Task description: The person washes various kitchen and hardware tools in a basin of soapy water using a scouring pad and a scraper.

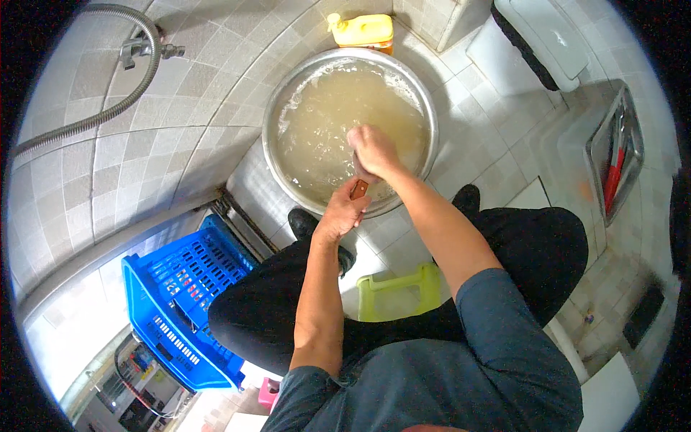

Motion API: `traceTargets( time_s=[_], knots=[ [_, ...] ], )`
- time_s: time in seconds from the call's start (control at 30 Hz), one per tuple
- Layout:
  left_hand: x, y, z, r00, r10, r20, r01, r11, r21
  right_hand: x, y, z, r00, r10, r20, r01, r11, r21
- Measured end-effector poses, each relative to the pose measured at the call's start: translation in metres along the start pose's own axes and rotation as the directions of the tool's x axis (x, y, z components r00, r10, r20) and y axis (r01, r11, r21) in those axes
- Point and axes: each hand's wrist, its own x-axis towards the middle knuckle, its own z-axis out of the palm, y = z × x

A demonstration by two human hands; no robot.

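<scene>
Before me on the floor stands a round metal basin (271,156), filled with cloudy, yellowish water that has foam at its edge. My left hand (344,209) is closed round the brown handle (359,189) of a tool at the basin's near rim; the tool's working end cannot be made out. Just above and to the right, over the water, my right hand (373,151) has its fingers curled against something dark and rounded, too hidden to name. The two hands are close together.
A yellow plastic jug (364,31) stands behind the basin. Left are a blue plastic crate (183,302) and a flexible metal hose (121,105) on the tiled wall. A green plastic stool (367,302) is between my legs. Right, a metal tray (596,156) holds a red-handled tool; a lidded white bin (502,59) stands behind.
</scene>
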Motion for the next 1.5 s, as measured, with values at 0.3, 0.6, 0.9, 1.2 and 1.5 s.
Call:
traceTargets(
  time_s=[0.3,0.6,0.9,1.2,1.5],
  knots=[
    [0.01,0.005,-0.019,0.976,-0.028,-0.215,0.024,1.0,-0.02,0.009,0.077,0.007,0.831,0.521,0.193,-0.399,0.318,0.86],
    [0.037,-0.034,-0.038,0.901,0.31,-0.302,-0.086,0.813,0.575,-0.048,-0.042,0.043,0.969,-0.235,0.071,0.167,0.844,0.51],
    [0.022,-0.02,-0.019,0.884,0.398,-0.246,-0.363,0.915,0.174,-0.012,-0.022,0.031,0.97,-0.156,-0.186,0.207,0.931,0.299],
    [0.018,-0.019,-0.018,0.955,0.125,-0.268,-0.204,0.935,-0.29,-0.014,0.013,0.035,0.815,0.494,0.302,-0.436,0.181,0.882],
    [0.032,-0.027,-0.032,0.952,0.105,-0.289,-0.23,0.867,-0.443,-0.008,0.05,0.013,0.862,0.236,0.449,-0.44,-0.091,0.893]
  ],
)
